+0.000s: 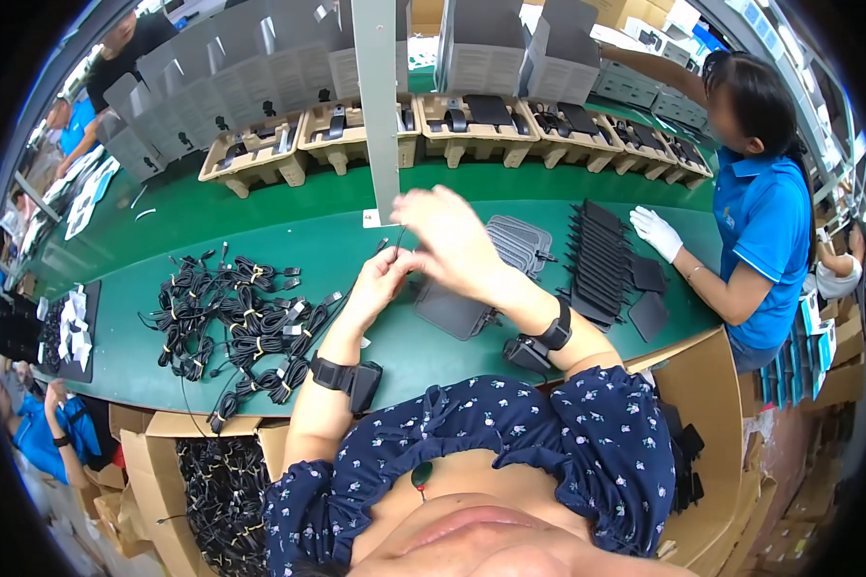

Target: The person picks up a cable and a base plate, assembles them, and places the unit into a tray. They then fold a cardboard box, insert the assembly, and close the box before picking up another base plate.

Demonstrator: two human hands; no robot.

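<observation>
Near the middle of the green table, my left hand (383, 281) is closed in a pinch on a thin black cable (400, 237), which rises from its fingertips. Just above and to the right, my right hand (447, 240) has its fingers stretched out and slightly apart, with its thumb side close against the left fingertips. To the left lies a pile of bundled black cables (245, 322), tied with pale bands. Right of my hands are flat dark grey plates (452, 308) with short cords, partly hidden behind my right forearm.
A row of overlapping black flat pieces (598, 260) lies further right. Behind stand moulded brown trays (476, 144) and upright grey boxes (481, 58), with a metal post (379, 106) in front. A co-worker (760, 221) is at the right. Cartons (154, 481) flank me below.
</observation>
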